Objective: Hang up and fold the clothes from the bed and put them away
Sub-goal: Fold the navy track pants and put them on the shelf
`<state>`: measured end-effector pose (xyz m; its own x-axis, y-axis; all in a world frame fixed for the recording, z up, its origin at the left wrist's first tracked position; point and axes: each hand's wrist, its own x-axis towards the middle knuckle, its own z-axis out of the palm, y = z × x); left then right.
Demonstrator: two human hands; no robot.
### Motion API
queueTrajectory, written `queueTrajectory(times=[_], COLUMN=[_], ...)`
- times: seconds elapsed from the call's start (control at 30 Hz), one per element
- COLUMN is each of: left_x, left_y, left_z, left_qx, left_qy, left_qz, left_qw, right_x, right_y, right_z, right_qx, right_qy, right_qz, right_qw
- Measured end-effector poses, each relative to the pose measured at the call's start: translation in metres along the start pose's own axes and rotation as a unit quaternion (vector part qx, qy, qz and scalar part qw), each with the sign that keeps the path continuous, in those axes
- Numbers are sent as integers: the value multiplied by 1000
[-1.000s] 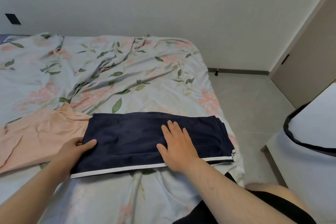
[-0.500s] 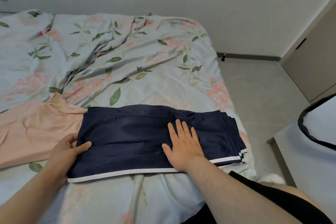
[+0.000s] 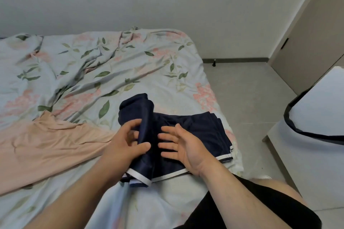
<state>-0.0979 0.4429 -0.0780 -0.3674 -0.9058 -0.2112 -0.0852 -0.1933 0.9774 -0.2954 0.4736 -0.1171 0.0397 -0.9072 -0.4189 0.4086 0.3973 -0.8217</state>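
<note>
At the far left a peach garment (image 3: 46, 147) lies spread and creased on the floral duvet (image 3: 130, 65), its right edge reaching just under the left forearm; the duvet covers the bed and is rumpled toward the wall; next, the left hand (image 3: 122, 147) grasps the left end of the navy garment (image 3: 195, 135), thumb on the near side and fingers curled behind the cloth, so that this end stands up off the bed as a rolled fold with its white hem trim hanging at the near edge; the rest of the navy garment lies flat in layers on the near right corner of the bed, the white trim running along its near side; the right hand (image 3: 184, 147) is over that flat part, released, fingers spread and straight, palm turned toward the left hand, and whether the fingertips touch the cloth cannot be told; below it shows the person's black shorts (image 3: 242, 210); farther right is tiled floor (image 3: 247, 98), a white cabinet (image 3: 307, 163) with a dark-edged white item (image 3: 320, 117) on top, and a beige door (image 3: 316, 42).
</note>
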Motion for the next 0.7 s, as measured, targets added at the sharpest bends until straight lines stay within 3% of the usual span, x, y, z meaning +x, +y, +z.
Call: queueTrajectory(times=[0.07, 0.13, 0.23, 0.3, 0.33, 0.37, 0.4, 0.43, 0.53, 0.7], left_x=[4, 7, 9, 12, 14, 18, 22, 27, 39, 54], left_y=[-8, -15, -18, -20, -22, -28, -34, -40, -59, -86], left_z=[41, 71, 88, 80, 72, 64, 57, 53, 59, 86], left_qx=[32, 18, -26, 83, 212, 345, 443, 500, 533, 649], left_qy=[-38, -61, 7, 81, 99, 92, 54, 2, -88, -93], left_qz=[-3, -27, -4, 106, 184, 253, 276, 249, 150, 84], left_qw=[999, 998, 1000, 988, 955, 899, 851, 830, 828, 751], right_x=[-7, -11, -10, -9, -10, -10, -10, -10, -12, -15], right_y=[1, 0, 1, 2, 0, -4, -11, -20, -46, -22], right_z=[-5, -16, -41, -52, -56, -62, -69, -78, -110, -130], right_qx=[80, 139, 96, 25, 0, -19, -26, -24, -77, -203], right_qy=[-21, 12, 120, 168, 183, 193, 206, 218, 269, 229], right_qz=[39, 39, 4, -8, -13, -20, -29, -41, -76, -47], right_qw=[996, 989, 988, 985, 983, 981, 978, 975, 957, 951])
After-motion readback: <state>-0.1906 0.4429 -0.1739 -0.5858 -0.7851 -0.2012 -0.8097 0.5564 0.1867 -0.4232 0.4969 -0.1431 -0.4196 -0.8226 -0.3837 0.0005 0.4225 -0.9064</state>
